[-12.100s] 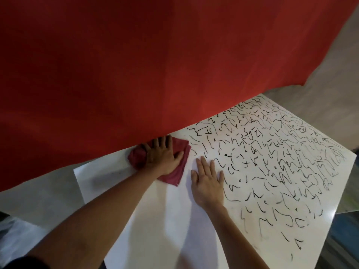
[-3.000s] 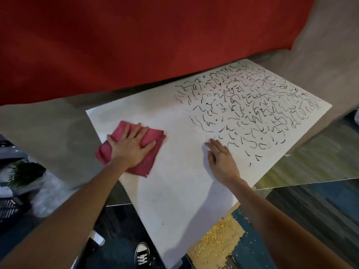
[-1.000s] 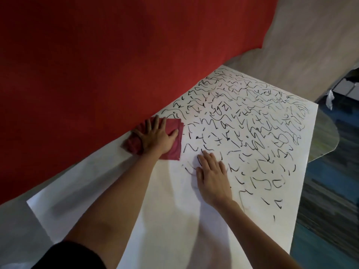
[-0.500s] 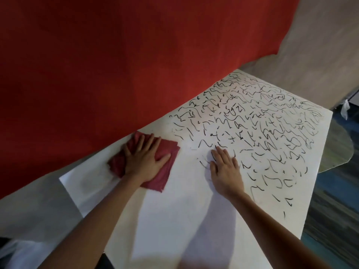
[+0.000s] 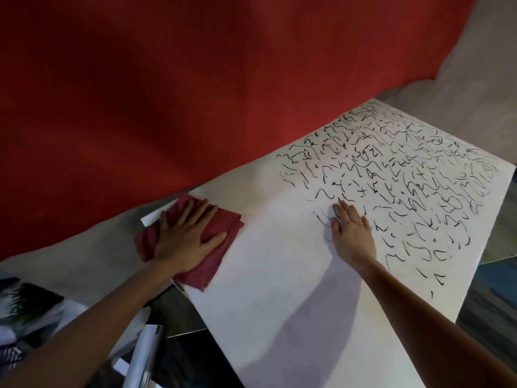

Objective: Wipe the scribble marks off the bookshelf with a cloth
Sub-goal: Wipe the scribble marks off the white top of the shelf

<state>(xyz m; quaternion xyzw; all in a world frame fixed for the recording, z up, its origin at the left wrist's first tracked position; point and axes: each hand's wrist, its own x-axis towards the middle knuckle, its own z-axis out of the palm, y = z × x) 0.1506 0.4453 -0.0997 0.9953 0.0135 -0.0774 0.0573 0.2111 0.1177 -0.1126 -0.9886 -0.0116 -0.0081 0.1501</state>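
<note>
Near the bookshelf [image 5: 279, 289] top's left edge, the left hand [image 5: 187, 242] is pressing the cloth [image 5: 230, 222] flat, fingers spread, mid-wipe. The right hand [image 5: 352, 233] is lying open, bracing beside the scribbles [image 5: 405, 186], which are covering the right half. Next, the cloth likely needs sweeping rightward.

Cloth [image 5: 221, 242] lies left of scribbles [image 5: 391, 191] on shelf [image 5: 279, 275].
</note>
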